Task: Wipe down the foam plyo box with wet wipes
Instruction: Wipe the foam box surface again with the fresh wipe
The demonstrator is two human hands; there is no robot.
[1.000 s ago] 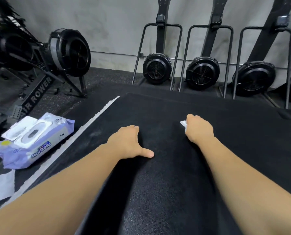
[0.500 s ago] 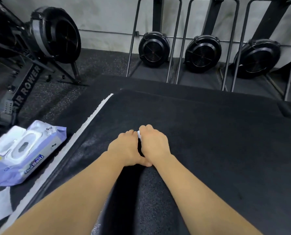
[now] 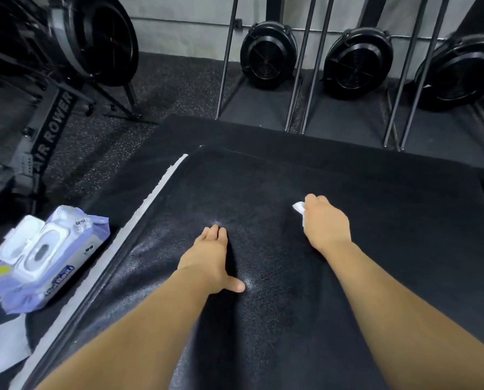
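Both hands on the black foam plyo box (image 3: 390, 249), near edge cropped.
Right hand (image 3: 326, 223) clamps its grip on a mostly hidden white wipe (image 3: 298, 207); left hand (image 3: 211, 256) lies flat, grip apart; surface glistens.

I am getting a dim picture with light coming from above. A soft sheen lies on the black textured foam plyo box (image 3: 263, 192) just ahead of the left hand (image 3: 211, 260), and that hand throws a dark shadow to its right. Left of the box, the purple plastic wet-wipe pack (image 3: 46, 260) is smeared by blur. Beyond the box, the dark metal upright bars (image 3: 305, 66) lean and bow with wide-angle distortion.
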